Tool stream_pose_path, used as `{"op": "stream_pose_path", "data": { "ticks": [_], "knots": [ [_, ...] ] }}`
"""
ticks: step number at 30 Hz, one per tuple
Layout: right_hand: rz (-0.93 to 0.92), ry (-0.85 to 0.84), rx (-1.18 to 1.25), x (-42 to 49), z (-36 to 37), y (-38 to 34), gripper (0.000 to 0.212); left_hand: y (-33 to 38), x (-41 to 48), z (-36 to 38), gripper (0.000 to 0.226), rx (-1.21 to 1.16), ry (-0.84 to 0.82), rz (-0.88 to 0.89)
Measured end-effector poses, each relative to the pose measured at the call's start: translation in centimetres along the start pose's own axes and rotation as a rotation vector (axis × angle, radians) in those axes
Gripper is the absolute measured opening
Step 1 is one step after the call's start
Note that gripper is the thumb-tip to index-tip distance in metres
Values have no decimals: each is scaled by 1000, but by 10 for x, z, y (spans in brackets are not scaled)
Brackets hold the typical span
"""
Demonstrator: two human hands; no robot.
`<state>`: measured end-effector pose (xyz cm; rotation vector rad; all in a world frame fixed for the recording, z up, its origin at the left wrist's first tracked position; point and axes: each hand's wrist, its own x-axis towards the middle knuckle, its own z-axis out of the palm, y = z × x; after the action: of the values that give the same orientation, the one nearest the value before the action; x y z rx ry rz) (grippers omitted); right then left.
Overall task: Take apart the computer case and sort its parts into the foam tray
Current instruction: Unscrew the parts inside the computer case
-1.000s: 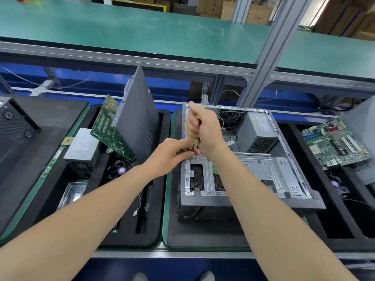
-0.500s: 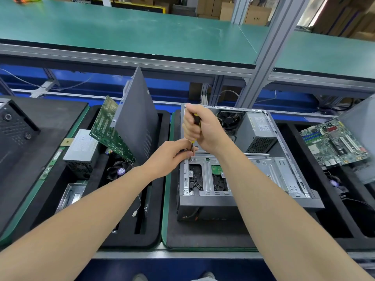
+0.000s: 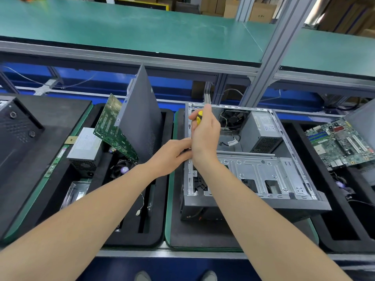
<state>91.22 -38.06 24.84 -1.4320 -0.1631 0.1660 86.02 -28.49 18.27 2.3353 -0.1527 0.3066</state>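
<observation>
An open computer case (image 3: pixel 263 177) lies on its side on a black foam pad, with a fan (image 3: pixel 232 119), a grey power supply (image 3: pixel 261 131) and a silver drive cage (image 3: pixel 269 175) inside. My right hand (image 3: pixel 205 136) grips a yellow-and-black screwdriver (image 3: pixel 199 117) upright over the case's left rail. My left hand (image 3: pixel 172 155) reaches in beside it, its fingertips at the screwdriver's lower end behind my right wrist; what they touch is hidden. Left of the case, the black foam tray (image 3: pixel 158 230) holds a green circuit board (image 3: pixel 113 128), a grey side panel (image 3: pixel 140 120) and a power supply (image 3: pixel 85 147).
A second foam tray (image 3: pixel 324 220) at the right carries a motherboard (image 3: pixel 341 142). A black case (image 3: pixel 18 126) lies at the far left. Green bench tops (image 3: pixel 142 27) sit behind on an aluminium frame, with a post (image 3: pixel 269 53) rising behind the case. My shoes show below the bench edge.
My right hand has turned on the screwdriver, so the yellow handle end now shows above my fingers. My left hand stays at the tool's lower end. The view has shifted slightly.
</observation>
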Motion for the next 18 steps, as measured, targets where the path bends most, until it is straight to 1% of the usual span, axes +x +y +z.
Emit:
{"op": "stream_pose_path", "data": {
  "ticks": [1, 2, 9, 13, 15, 18],
  "knots": [
    [-3, -37, 41, 2, -2, 0, 54, -2, 1, 1, 19, 0, -15, 14],
    [-2, -87, 69, 5, -5, 0, 54, -5, 1, 2, 14, 0, -26, 22],
    [135, -559, 84, 32, -25, -7, 55, -9, 2, 1, 12, -3, -61, -20],
    [211, -797, 184, 46, -34, -7, 53, -7, 2, 1, 15, -35, -71, -40],
    [236, -853, 218, 50, -37, -7, 52, -6, 2, 0, 15, -31, -76, -43],
    [249, -887, 217, 54, -38, -7, 50, -6, 2, -2, 15, -11, -63, -45]
  ]
}}
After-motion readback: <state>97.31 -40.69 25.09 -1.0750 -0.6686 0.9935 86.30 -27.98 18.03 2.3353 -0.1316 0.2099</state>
